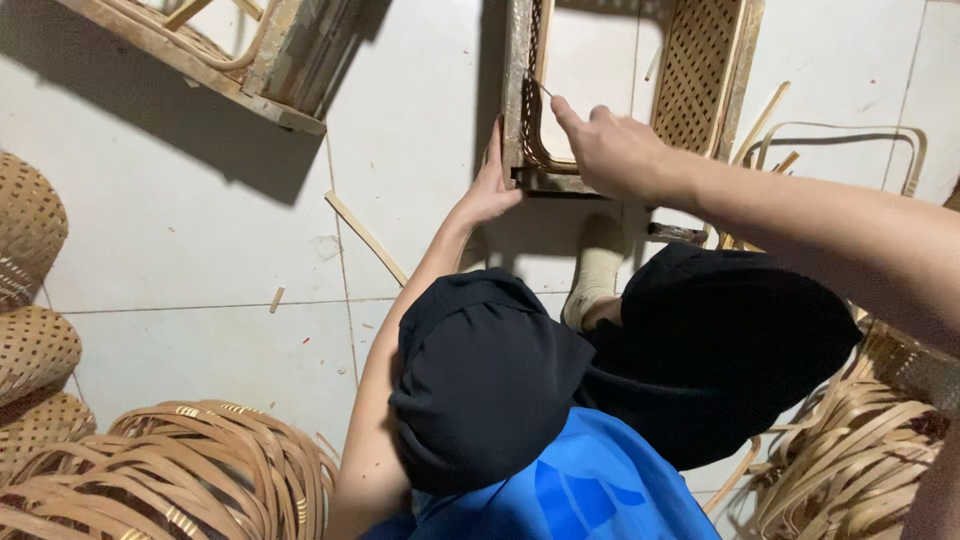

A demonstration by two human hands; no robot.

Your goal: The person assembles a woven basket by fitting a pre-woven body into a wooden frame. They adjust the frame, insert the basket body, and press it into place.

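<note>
Now, line by line:
Frame: a wooden frame (528, 100) with woven cane panels stands on the tiled floor (200, 240), just beyond the person's knees.
Left hand: the left hand (490, 185) lies flat and open against the frame's outer left post, near its bottom corner.
Right hand: the right hand (612, 150) is at the frame's lower rail, fingers pinched on a thin strip (542, 90) of cane.
Strips: loose cane bundles (170, 470) lie well apart from the frame, lower left.
Baskets: woven baskets (30, 290) sit far left of the frame.
</note>
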